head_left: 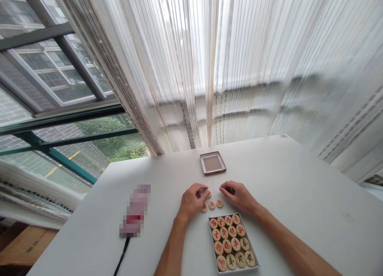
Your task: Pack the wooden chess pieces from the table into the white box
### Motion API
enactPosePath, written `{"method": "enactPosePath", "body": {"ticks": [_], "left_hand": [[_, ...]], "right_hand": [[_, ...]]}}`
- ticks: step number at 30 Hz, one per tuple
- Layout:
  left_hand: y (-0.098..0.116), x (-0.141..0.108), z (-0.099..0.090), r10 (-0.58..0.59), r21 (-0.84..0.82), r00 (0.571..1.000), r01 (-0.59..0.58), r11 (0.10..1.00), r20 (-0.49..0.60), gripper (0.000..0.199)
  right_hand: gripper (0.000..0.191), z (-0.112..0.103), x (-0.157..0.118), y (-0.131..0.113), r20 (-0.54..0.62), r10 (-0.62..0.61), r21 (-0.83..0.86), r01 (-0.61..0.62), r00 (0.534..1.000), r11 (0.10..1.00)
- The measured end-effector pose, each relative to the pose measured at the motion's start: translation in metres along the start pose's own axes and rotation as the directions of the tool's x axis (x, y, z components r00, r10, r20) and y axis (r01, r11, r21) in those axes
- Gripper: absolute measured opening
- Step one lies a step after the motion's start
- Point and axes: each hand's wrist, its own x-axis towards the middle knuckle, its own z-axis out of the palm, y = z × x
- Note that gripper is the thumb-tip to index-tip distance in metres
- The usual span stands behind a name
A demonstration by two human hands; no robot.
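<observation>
My left hand (pixel 194 201) is closed, thumb and index finger at a round wooden Chinese chess piece (pixel 210 194). The fingers partly cover that piece. Just below it, three more pieces with red characters (pixel 212 204) lie in a row on the table, the leftmost beside my left thumb. To the right, my right hand (pixel 237 194) hovers low with its fingers curled and the tips close together; nothing shows between them. A shallow open box (pixel 212 248) in front of me holds several rows of pieces, most marked in red and some in black.
A square box lid (pixel 220 170) lies at the back of the white table (pixel 299 196). On the left is a pixelated pinkish object (pixel 137 212) with a black cable (pixel 122 256). Curtains (pixel 239 68) hang behind the table, next to a window (pixel 60 76). A cardboard box (pixel 26 246) stands lower left.
</observation>
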Motion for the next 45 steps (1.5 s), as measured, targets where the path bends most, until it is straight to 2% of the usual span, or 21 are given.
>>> {"method": "enactPosePath", "body": {"ticks": [15,21,25,30,33,38,45], "left_hand": [[-0.009,0.003,0.004,-0.049,-0.042,0.997,0.047,0.998,-0.057,0.024],[-0.005,0.002,0.003,-0.010,-0.140,0.994,-0.006,0.990,-0.112,0.023],[0.008,0.003,0.001,0.049,-0.218,0.992,-0.073,0.973,-0.114,0.023],[0.035,0.012,0.001,0.162,-0.321,0.986,-0.164,0.933,-0.033,0.026],[0.043,0.018,0.004,0.200,-0.337,0.980,-0.184,0.923,0.012,0.022],[0.036,0.017,0.010,0.121,-0.399,0.991,-0.087,0.913,0.061,0.024],[0.028,0.011,0.006,0.077,-0.445,0.983,0.006,0.895,0.168,0.030]], "right_hand": [[0.027,-0.003,0.001,0.000,-0.028,0.041,0.071,-0.039,0.999,0.997],[0.027,-0.004,0.001,0.000,-0.036,0.050,0.125,-0.045,0.998,0.991],[0.026,-0.003,0.000,-0.003,-0.044,0.059,0.212,-0.048,0.997,0.976],[0.030,-0.001,0.001,-0.010,0.006,0.054,0.401,-0.052,0.999,0.915],[0.030,0.000,0.002,-0.009,0.024,0.063,0.486,-0.067,0.998,0.872],[0.033,0.002,0.004,-0.004,0.056,0.069,0.567,-0.089,0.996,0.819],[0.033,0.003,0.004,-0.004,0.077,0.084,0.603,-0.113,0.993,0.789]]}}
